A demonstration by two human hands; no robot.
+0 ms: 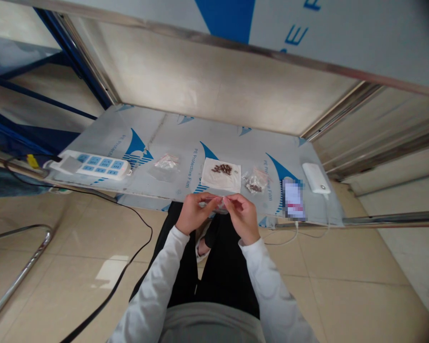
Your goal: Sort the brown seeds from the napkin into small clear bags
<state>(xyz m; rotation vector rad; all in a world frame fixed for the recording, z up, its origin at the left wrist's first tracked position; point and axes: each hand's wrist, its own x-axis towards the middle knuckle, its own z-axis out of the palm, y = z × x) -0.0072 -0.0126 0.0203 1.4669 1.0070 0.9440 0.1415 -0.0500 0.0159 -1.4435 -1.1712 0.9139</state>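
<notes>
Small clear plastic bag (220, 206) pinched in fingertips of left hand (197, 211) and right hand (242, 215), by grey film-covered table (171, 138); seemingly partway: dark-brown pieces (221, 169) loose on white square sheet (214, 184), others in clear pouch (256, 181)

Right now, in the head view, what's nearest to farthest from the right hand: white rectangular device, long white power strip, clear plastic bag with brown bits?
1. Clear plastic bag, just beyond the hand.
2. White rectangular device, far right.
3. Long white power strip, far left.

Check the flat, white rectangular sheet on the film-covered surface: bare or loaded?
Loaded: small dark-brown pieces lie clustered on the white sheet, toward its far edge.
</notes>
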